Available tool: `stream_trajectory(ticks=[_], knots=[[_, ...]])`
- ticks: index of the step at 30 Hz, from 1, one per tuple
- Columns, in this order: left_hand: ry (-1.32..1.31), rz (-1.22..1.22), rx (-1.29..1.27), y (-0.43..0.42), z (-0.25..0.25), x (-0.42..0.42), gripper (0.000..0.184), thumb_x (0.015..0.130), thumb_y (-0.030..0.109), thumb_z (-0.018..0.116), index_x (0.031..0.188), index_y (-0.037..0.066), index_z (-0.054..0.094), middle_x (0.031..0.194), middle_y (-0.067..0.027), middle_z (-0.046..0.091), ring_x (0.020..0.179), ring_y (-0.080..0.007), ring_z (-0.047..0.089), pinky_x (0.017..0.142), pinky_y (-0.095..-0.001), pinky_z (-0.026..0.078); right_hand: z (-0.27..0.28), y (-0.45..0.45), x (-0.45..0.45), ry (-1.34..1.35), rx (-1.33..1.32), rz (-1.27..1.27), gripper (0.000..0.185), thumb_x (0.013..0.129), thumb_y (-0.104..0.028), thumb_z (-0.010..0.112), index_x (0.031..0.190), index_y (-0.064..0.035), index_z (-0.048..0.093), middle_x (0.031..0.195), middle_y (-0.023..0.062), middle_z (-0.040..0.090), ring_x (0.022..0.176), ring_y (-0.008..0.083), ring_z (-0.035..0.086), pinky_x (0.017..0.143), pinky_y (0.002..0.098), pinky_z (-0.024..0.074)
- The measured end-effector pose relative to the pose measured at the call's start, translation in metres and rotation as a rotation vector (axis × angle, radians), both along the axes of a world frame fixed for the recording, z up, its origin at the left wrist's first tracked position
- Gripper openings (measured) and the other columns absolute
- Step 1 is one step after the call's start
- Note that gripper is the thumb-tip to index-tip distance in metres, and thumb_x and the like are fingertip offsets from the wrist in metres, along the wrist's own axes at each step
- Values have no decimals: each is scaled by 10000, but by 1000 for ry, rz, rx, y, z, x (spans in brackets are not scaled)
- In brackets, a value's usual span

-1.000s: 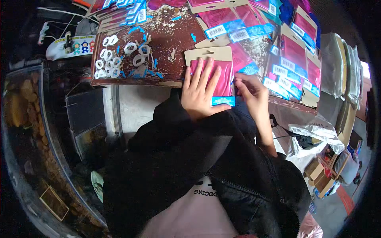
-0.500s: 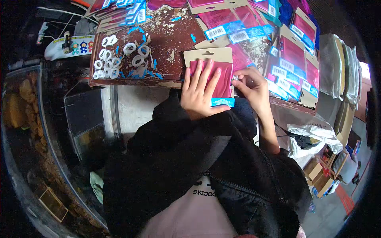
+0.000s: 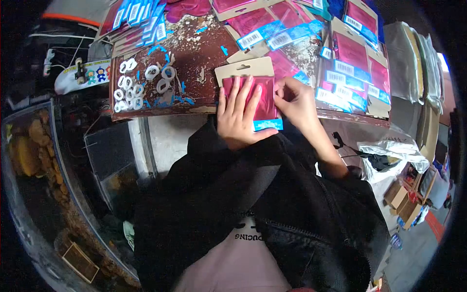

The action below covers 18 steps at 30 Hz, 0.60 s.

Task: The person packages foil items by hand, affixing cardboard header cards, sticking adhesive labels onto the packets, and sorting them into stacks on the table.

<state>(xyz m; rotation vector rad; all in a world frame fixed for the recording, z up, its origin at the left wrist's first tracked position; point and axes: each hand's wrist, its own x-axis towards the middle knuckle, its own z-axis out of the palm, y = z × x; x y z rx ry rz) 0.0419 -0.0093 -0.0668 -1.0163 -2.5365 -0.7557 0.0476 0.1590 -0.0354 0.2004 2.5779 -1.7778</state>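
Observation:
My left hand [image 3: 239,114] lies with its fingers spread on a flat pink package [image 3: 265,104], which has a tan card top with a hanging slot and a blue label strip along its lower edge. At the package's right edge is my right hand [image 3: 297,104], with thumb and forefinger pinched together. What they hold, if anything, is too small to make out. Just behind the package, another pink package [image 3: 279,62] lies on the worn red-brown table [image 3: 194,63].
White rings [image 3: 127,90] and small blue pieces [image 3: 181,100] lie at the table's left. Stacked packages [image 3: 131,29] are at the back left, and more packages [image 3: 352,53] at the right. A white plastic bag [image 3: 389,155] is below right.
The view has shifted slightly. My left hand stays spread on the package, while my right hand stays at its right edge, its pinched fingers slightly higher along it.

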Motion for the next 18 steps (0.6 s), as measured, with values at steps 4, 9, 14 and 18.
stream_trajectory(ticks=[4,9,14,18], knots=[[42,-10,-65,-1,2,0,868,676,643,541,1304,61,399,1360,-234,344,1249,-436,326,1003,-553,215,0,-7,9,175,67,-98,154,649,39,628,785,-30,649,624,2,515,515,92,415,475,209,324],[93,-35,-50,-1,-2,-2,834,667,631,561,1296,101,422,1357,-232,349,1241,-450,329,989,-565,230,-3,-9,15,184,23,-114,141,659,35,630,787,-19,656,631,2,521,522,94,419,479,209,327],[89,-20,-43,0,-2,-1,813,660,622,575,1283,118,441,1353,-231,356,1235,-462,329,979,-573,240,-3,1,10,202,-241,-35,150,668,30,631,808,-15,664,616,2,514,513,89,411,478,207,325],[109,-37,-43,0,-3,-2,810,655,621,581,1276,117,448,1348,-232,362,1234,-464,329,979,-572,241,-2,2,6,68,-216,-78,157,673,23,633,820,-18,670,596,-1,506,509,84,409,475,208,325]])
